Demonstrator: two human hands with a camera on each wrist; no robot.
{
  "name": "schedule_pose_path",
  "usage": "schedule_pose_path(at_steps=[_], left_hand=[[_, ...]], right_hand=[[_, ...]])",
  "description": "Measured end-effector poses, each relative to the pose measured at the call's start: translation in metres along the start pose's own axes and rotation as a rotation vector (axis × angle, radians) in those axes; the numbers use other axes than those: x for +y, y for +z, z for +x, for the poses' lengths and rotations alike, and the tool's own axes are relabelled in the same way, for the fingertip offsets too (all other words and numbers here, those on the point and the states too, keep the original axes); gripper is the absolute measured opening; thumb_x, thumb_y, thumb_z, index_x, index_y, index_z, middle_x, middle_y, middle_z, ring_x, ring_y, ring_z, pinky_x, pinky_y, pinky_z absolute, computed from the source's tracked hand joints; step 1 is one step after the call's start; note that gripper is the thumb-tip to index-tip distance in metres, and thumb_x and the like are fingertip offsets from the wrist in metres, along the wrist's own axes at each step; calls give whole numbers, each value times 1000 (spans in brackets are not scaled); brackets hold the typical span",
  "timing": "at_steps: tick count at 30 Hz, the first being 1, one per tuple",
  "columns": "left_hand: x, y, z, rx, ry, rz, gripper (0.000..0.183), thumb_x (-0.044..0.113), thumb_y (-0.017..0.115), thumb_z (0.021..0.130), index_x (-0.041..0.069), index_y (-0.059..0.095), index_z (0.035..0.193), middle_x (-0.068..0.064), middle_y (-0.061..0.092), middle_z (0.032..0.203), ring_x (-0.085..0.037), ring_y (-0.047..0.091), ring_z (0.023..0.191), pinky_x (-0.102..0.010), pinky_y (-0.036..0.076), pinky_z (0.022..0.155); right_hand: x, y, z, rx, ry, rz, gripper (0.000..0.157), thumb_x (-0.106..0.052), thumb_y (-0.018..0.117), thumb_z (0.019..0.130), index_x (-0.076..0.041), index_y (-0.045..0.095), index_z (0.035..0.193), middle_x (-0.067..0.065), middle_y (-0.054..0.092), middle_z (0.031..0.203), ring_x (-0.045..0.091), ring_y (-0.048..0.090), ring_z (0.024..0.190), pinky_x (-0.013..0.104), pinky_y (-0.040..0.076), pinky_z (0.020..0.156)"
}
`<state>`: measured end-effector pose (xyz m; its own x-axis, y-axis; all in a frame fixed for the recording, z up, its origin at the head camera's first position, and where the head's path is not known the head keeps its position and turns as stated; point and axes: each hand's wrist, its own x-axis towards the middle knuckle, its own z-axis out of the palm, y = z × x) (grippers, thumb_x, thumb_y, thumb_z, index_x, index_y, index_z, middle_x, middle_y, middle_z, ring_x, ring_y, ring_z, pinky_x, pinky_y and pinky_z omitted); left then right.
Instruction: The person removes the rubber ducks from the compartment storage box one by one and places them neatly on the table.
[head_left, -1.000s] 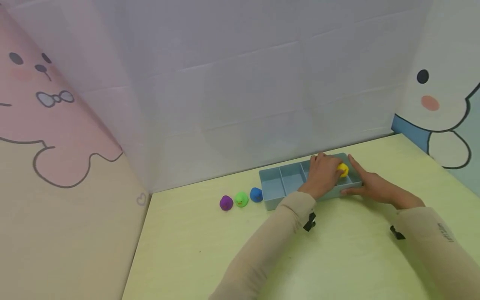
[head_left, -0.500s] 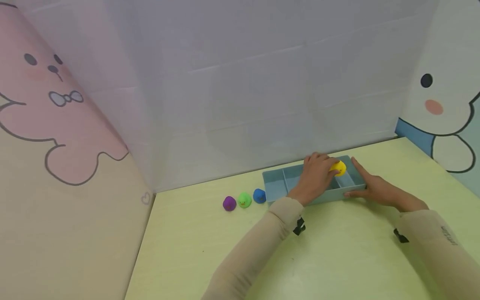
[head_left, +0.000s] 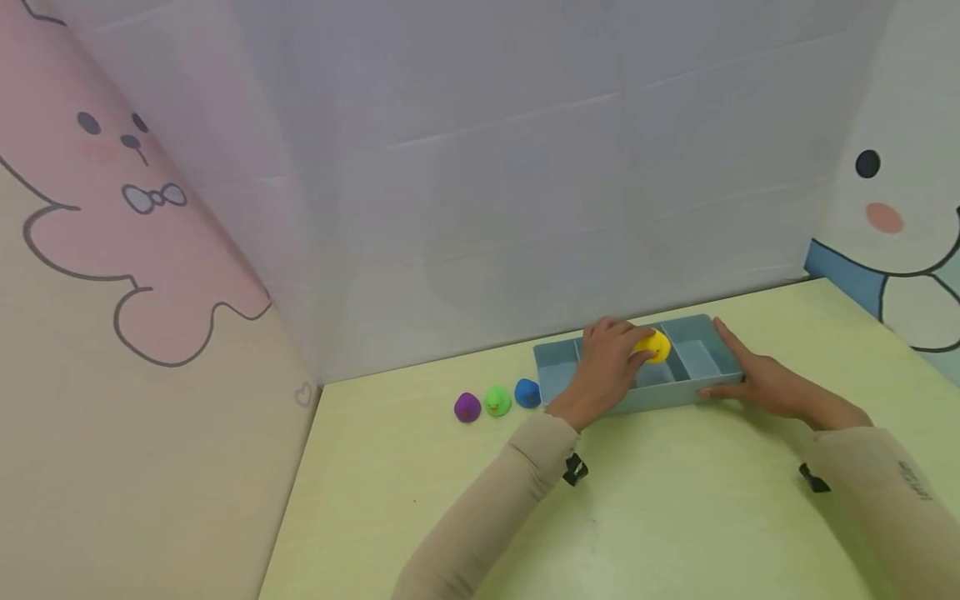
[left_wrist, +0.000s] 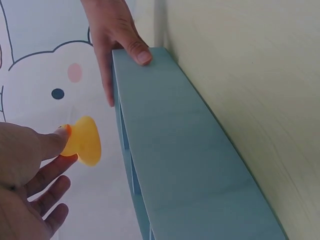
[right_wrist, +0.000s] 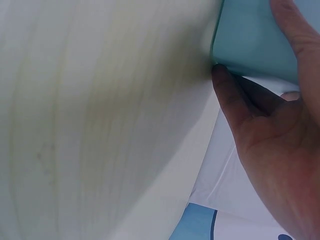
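Observation:
My left hand (head_left: 606, 367) pinches a yellow rubber duck (head_left: 656, 346) between thumb and index finger, over the blue-grey divided tray (head_left: 675, 393). In the left wrist view the yellow duck (left_wrist: 86, 141) shows beside the tray's open side, its other fingers spread loosely. My right hand (head_left: 772, 385) grips the tray's right end, thumb on the front wall and fingers along the end wall. The right wrist view shows that hand (right_wrist: 280, 130) with fingertips at the tray's corner (right_wrist: 255, 40). My left hand hides part of the tray's middle compartments.
Left of the tray, a purple duck (head_left: 467, 407), a green duck (head_left: 497, 401) and a blue duck (head_left: 527, 392) stand in a row on the pale yellow table (head_left: 420, 475). The blue one is close to the tray's left end. A white wall covering (head_left: 465, 208) rises behind.
My left hand has lifted the yellow duck and carried it leftward from the tray's right part. The right hand keeps its grip on the tray's end. The head view has shifted slightly.

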<state>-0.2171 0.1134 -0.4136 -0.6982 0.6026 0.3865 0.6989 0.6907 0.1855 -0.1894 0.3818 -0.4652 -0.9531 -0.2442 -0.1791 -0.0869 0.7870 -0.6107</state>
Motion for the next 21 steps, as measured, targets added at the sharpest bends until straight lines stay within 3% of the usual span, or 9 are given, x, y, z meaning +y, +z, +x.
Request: schedule_pose_path(at_steps=[9, 21], left_hand=[[-27, -9, -24, 40, -71, -81, 33, 29, 66, 99, 20, 69, 131, 5, 73, 128, -17, 58, 118, -34, 42, 98], [-53, -20, -46, 96, -124, -61, 32, 27, 70, 96, 19, 71, 127, 4, 75, 123, -18, 60, 116, -34, 44, 97]], right_hand=[[6, 3, 0, 9, -22, -4, 128, -51, 74, 89, -20, -29, 158, 52, 19, 153, 70, 30, 136, 78, 32, 105], [8, 3, 3, 9, -26, 11, 128, -50, 74, 89, -22, -30, 158, 52, 14, 155, 71, 27, 137, 79, 30, 106]])
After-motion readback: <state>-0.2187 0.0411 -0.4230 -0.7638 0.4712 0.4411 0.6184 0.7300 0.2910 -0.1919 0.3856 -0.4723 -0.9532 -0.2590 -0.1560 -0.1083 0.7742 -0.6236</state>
